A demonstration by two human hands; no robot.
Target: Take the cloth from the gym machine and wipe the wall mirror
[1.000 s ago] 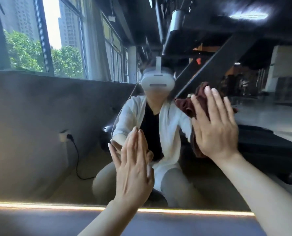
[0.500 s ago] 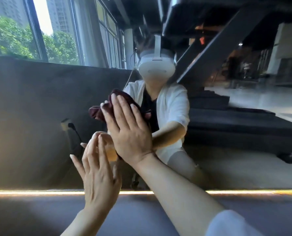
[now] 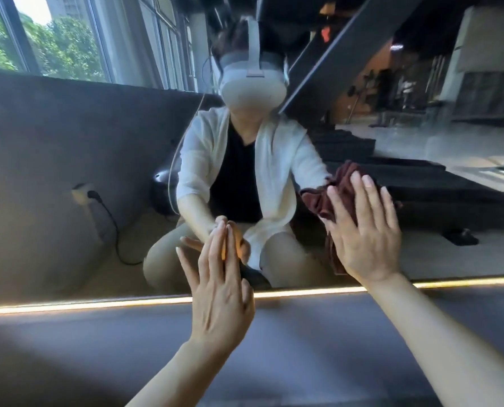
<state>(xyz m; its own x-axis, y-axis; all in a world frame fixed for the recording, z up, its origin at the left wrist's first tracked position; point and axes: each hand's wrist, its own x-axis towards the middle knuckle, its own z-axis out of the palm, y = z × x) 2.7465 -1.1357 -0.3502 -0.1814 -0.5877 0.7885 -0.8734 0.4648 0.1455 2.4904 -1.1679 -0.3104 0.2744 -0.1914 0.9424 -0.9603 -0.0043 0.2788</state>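
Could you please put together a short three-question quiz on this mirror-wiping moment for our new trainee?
1. True or false: the right hand presses the dark red cloth flat against the wall mirror.
2. Multiple choice: the left hand is A) gripping the cloth, B) flat on the mirror with straight fingers, C) hanging at the person's side.
3. Fill in: along the mirror's lower edge runs a glowing ____ strip.

Key
1. True: its fingers are straight and spread over the cloth.
2. B: it holds nothing and meets its own reflection.
3. Light.
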